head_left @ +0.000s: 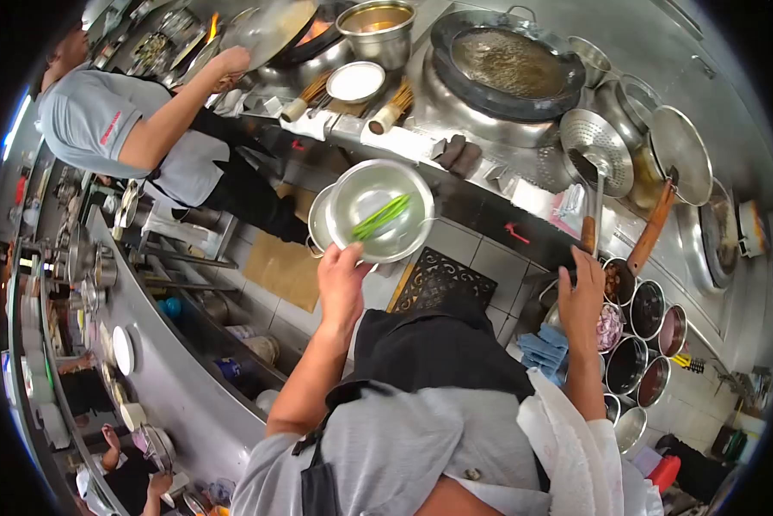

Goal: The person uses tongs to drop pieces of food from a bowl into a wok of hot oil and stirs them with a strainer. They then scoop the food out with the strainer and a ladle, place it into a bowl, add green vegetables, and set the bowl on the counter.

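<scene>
My left hand (341,279) grips the near rim of a round metal bowl (421,185), thumb and fingers pinched over its edge. Inside it lies a small bunch of long green vegetable stalks (382,217). My right hand (581,288) is open, its fingers stretched forward right at the end of a ladle's wooden handle (588,234). That handle runs up over a perforated strainer (614,159) on the stove. Beside it, a second wooden handle (650,228) slants toward several seasoning pots, one holding chopped purple onion (609,327).
A large wok of bubbling oil (511,62) sits on the stove ahead. A pot of liquid (378,33) and a bowl of white contents (355,82) stand left of it. At left a co-worker (137,129) handles a wok near flames. A steel counter (175,378) curves behind.
</scene>
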The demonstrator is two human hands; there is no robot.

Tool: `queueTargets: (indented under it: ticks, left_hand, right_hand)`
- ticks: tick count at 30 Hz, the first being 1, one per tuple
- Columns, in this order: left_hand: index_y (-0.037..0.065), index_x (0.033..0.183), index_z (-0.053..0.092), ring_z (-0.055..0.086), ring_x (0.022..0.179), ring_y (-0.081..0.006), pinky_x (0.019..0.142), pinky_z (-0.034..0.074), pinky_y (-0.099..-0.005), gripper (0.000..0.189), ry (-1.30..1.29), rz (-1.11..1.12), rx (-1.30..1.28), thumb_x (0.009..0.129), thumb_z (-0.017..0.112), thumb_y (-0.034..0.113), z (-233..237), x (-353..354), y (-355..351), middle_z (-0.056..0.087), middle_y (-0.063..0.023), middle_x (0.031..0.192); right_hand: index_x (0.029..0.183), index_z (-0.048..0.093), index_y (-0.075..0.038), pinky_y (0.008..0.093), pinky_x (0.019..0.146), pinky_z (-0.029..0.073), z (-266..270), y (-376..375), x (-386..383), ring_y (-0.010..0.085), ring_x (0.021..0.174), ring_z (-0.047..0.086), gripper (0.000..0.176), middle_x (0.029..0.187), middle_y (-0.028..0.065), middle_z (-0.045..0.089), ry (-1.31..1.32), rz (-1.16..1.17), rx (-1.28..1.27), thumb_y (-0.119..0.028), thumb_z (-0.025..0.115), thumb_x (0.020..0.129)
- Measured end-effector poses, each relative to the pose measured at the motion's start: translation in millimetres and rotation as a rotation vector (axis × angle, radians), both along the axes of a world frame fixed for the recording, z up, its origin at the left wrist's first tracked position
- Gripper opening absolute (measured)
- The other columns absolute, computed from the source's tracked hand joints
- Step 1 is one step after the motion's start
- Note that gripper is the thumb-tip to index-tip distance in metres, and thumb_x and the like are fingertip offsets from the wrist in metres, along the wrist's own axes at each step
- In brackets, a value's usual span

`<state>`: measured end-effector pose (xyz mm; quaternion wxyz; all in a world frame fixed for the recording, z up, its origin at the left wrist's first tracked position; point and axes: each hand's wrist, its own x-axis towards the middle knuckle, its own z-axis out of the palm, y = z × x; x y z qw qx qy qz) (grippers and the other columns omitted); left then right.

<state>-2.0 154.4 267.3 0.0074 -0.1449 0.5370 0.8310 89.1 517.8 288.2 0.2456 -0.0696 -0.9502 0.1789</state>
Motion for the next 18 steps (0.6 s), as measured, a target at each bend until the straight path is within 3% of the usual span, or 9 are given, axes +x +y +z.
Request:
queueTargets:
  ticks: [1, 4, 6, 8, 11, 14, 18]
  left_hand:
    - [-0.002, 0.109, 0.058, 0.062, 0.094, -0.0197, 0.085, 0.052, -0.041, 0.022, 0.009, -0.058, -0.032, 0.09, 0.054, 0.008, 6.3, -6.9, 7.7, 0.064, -0.0105, 0.106]
    - [-0.001, 0.102, 0.06, 0.063, 0.087, -0.0173, 0.079, 0.054, -0.0365, 0.016, -0.018, -0.176, -0.079, 0.09, 0.056, 0.008, 6.5, -24.2, 31.5, 0.065, -0.0095, 0.099]
    - [0.001, 0.095, 0.06, 0.062, 0.08, -0.0144, 0.074, 0.054, -0.0332, 0.009, -0.024, -0.268, -0.127, 0.09, 0.057, 0.007, 4.4, -30.1, 43.8, 0.065, -0.0072, 0.093]
    - [0.002, 0.09, 0.059, 0.061, 0.078, -0.0129, 0.073, 0.054, -0.0324, 0.006, -0.033, -0.327, -0.095, 0.09, 0.057, 0.007, -4.0, -31.7, 51.2, 0.064, -0.0055, 0.09]
    - [0.006, 0.081, 0.055, 0.057, 0.071, -0.0108, 0.069, 0.051, -0.0293, 0.009, -0.067, -0.337, -0.029, 0.089, 0.058, 0.007, -5.9, -31.4, 61.7, 0.06, -0.002, 0.08]
    - [0.008, 0.074, 0.052, 0.054, 0.065, -0.0101, 0.061, 0.047, -0.0264, 0.015, -0.148, -0.309, -0.049, 0.087, 0.059, 0.007, -12.0, -28.8, 58.8, 0.057, -0.0012, 0.074]
    - [0.008, 0.073, 0.052, 0.051, 0.062, -0.0092, 0.058, 0.045, -0.0264, 0.015, -0.193, -0.293, -0.09, 0.086, 0.059, 0.007, -28.4, -26.7, 55.7, 0.055, -0.0003, 0.071]
  right_hand:
    - [0.121, 0.059, -0.005, 0.0422, 0.091, 0.045, 19.0, -19.4, -11.5, 0.0343, 0.103, 0.056, 0.039, 0.112, 0.0163, 0.06, 0.022, 0.123, -0.038, -0.008, 0.065, 0.082]
    - [0.117, 0.059, -0.005, 0.0411, 0.084, 0.047, 61.8, -69.5, -59.7, 0.0314, 0.096, 0.058, 0.036, 0.103, 0.0127, 0.063, 0.053, 0.474, -0.026, -0.009, 0.064, 0.082]
    - [0.118, 0.06, -0.006, 0.0402, 0.083, 0.046, 53.2, -92.5, -100.5, 0.0304, 0.092, 0.058, 0.041, 0.1, 0.0119, 0.063, 0.117, 0.648, 0.008, -0.01, 0.069, 0.079]
    - [0.109, 0.062, -0.006, 0.0418, 0.078, 0.045, 37.1, -111.4, -127.9, 0.0302, 0.09, 0.057, 0.03, 0.097, 0.0106, 0.064, -0.048, 0.704, 0.216, -0.013, 0.065, 0.08]
    - [0.099, 0.062, -0.008, 0.0409, 0.074, 0.044, -13.7, -124.6, -152.2, 0.0274, 0.09, 0.059, 0.021, 0.096, 0.0108, 0.065, -0.155, 0.766, 0.299, -0.013, 0.059, 0.079]
    - [0.094, 0.061, -0.007, 0.0428, 0.072, 0.045, -45.6, -132.7, -160.0, 0.0295, 0.083, 0.061, 0.018, 0.087, 0.0136, 0.065, -0.256, 0.677, 0.274, -0.016, 0.058, 0.079]
    - [0.094, 0.051, 0.0, 0.0517, 0.082, 0.045, -66.5, -152.3, -162.7, 0.0434, 0.094, 0.059, 0.025, 0.091, 0.0259, 0.063, -0.437, 0.537, -0.238, -0.018, 0.059, 0.08]
